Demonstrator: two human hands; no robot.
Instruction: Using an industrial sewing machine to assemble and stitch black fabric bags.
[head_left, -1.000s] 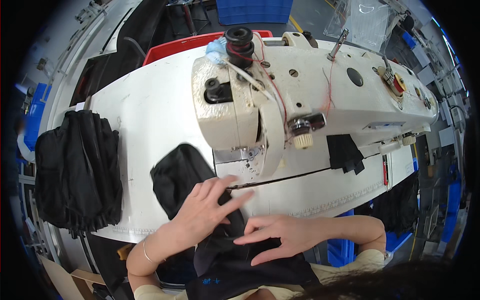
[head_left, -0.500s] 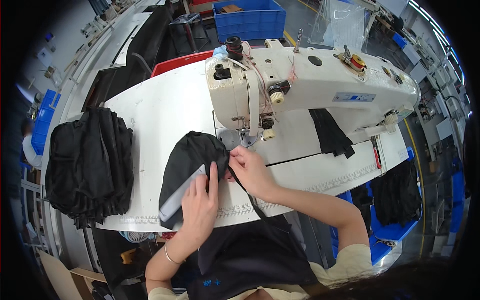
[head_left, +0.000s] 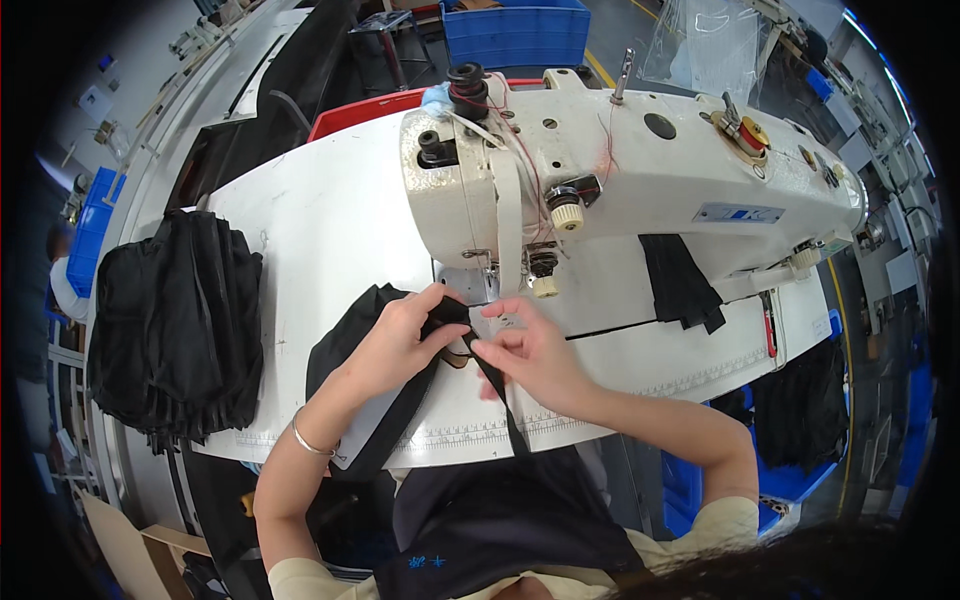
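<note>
Just in front of the sewing machine [head_left: 620, 160], my left hand [head_left: 400, 335] pinches the upper edge of a black fabric piece [head_left: 335, 340] between thumb and fingers. The piece spreads left and toward me on the white table, partly hidden by my left forearm. A pale grey panel shows on it beneath that arm. My right hand [head_left: 535, 360] is close beside, near the needle area, thumb and lower fingers around a narrow black strip [head_left: 505, 405], index finger held away. From the pinched edge the strip runs down over the table's front edge.
A thick stack of black fabric pieces [head_left: 175, 330] lies at the table's left. Black strips [head_left: 680, 285] rest under the machine arm. Red-handled snips [head_left: 769, 325] lie at the right. Blue bins [head_left: 800, 480] with black fabric stand below right; another blue bin [head_left: 515, 35] stands behind.
My left hand has moved up from lying flat on the fabric to pinching its edge near the needle. The fabric's near end now hangs over the table edge. My right hand has shifted slightly right.
</note>
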